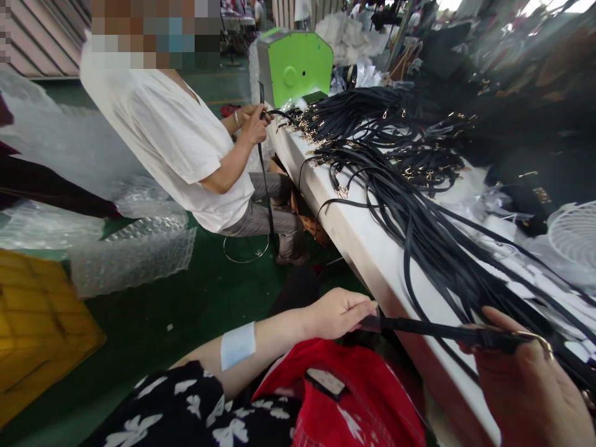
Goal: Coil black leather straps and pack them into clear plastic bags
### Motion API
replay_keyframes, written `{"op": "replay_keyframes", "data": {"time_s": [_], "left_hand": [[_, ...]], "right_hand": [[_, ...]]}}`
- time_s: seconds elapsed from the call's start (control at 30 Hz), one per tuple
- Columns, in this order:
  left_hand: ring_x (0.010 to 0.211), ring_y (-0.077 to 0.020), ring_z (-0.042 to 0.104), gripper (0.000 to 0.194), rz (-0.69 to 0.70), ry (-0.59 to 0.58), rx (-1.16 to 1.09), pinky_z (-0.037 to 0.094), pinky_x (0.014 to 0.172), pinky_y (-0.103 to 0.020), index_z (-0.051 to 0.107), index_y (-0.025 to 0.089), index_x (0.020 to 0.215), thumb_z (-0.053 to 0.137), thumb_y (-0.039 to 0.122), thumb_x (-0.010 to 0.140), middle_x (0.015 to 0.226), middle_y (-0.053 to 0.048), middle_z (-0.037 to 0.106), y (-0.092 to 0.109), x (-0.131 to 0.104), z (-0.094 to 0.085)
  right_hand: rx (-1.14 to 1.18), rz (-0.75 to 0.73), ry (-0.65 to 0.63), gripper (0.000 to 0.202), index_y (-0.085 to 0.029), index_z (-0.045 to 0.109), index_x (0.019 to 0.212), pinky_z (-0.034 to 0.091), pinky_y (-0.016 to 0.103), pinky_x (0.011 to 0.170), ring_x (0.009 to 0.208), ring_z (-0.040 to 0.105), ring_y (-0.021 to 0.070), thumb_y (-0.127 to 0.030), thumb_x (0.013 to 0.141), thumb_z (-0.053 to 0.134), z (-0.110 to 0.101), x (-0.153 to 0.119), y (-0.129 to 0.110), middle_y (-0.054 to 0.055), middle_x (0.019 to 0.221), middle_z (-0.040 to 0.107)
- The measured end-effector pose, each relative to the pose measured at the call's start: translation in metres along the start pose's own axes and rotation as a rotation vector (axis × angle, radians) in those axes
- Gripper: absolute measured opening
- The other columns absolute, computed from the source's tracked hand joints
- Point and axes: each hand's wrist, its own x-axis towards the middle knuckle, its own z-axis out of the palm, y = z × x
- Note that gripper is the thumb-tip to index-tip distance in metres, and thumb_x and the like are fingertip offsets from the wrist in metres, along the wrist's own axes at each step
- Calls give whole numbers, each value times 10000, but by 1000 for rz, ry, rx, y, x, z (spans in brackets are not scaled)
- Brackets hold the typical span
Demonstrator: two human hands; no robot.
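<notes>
Between my two hands a black strap (428, 327) is stretched over the near edge of the white table (347, 233). My left hand (342, 312), at the centre, pinches its left end, where a dark, shiny piece shows under the fingers. At the lower right my right hand (526, 379) is closed round the other part of the strap, by a gold-coloured metal buckle (535, 338). Behind my hands a long bundle of black straps (419, 211) lies on the table, and gold clips (343, 191) show at its far end.
A seated person in a white shirt (162, 124) holds another black strap at the table's left side. A green machine (295, 65) stands at the far end. Yellow crate (41, 329) at left, bubble wrap (135, 261) on the floor, white round grille (575, 233) at right.
</notes>
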Motion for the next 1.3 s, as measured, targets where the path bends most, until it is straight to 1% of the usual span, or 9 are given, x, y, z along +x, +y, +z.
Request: {"op": "replay_keyframes", "data": {"time_s": [0.17,0.3,0.37,0.53,0.6,0.77,0.9,1.1,1.3], "left_hand": [[484,-70,515,726,-112,-102,-120,424,537,-175,685,155,1029,262,737,934,589,38,542,-4,2,12],[495,-68,546,764,-122,-124,-129,433,524,-173,689,140,1060,264,759,917,662,11,584,-5,6,17],[489,-62,542,772,-115,-125,-128,428,516,-171,689,143,1069,261,766,912,676,9,591,-6,6,18],[494,-64,558,756,-180,-181,-201,447,536,-180,690,164,1075,292,780,893,666,14,609,-13,4,19],[562,-83,604,677,-181,-232,-280,484,595,-200,699,160,1017,447,768,856,713,1,638,-16,3,18],[786,-145,676,515,-168,-303,-306,526,787,-260,653,182,1183,835,368,738,843,-12,700,-23,4,16],[767,-158,679,563,-169,-310,-130,517,772,-263,618,197,1258,825,293,744,805,-9,711,-26,7,15],[756,-154,688,572,-231,-321,-447,535,827,-317,631,194,1202,855,366,704,864,-4,711,-29,9,19],[771,-154,679,618,-237,-315,-482,533,834,-321,679,187,1064,901,503,581,875,0,707,-25,8,19]], "right_hand": [[66,159,-81,343,-288,724,1136,629,428,795,1017,715,327,-467,848,673,19,-10,6,99,1036,766],[-218,-120,-471,356,-283,743,1143,522,455,1029,1211,622,322,-459,838,690,33,-4,29,90,1283,688],[-311,-212,-549,417,-290,705,1227,444,486,1108,1295,556,322,-472,855,659,36,3,37,82,1363,639],[-96,-46,-308,345,-275,764,1074,566,436,952,1225,605,336,-507,901,576,35,6,37,65,1389,619],[15,44,-230,314,-252,773,1008,597,433,879,1162,640,335,-482,908,584,35,2,33,73,1420,590],[9,107,-121,333,-195,790,880,611,386,733,1089,654,350,-503,843,668,35,-1,20,125,1355,631],[26,88,-138,285,-208,793,861,608,385,740,1092,647,338,-464,854,669,36,-2,17,115,1354,627],[77,77,-169,248,-223,797,907,594,378,816,1144,630,322,-425,874,657,42,-7,30,96,1366,620],[-73,35,-290,352,-203,791,981,557,437,913,1209,593,348,-489,901,601,41,-5,39,105,1409,596]]}}
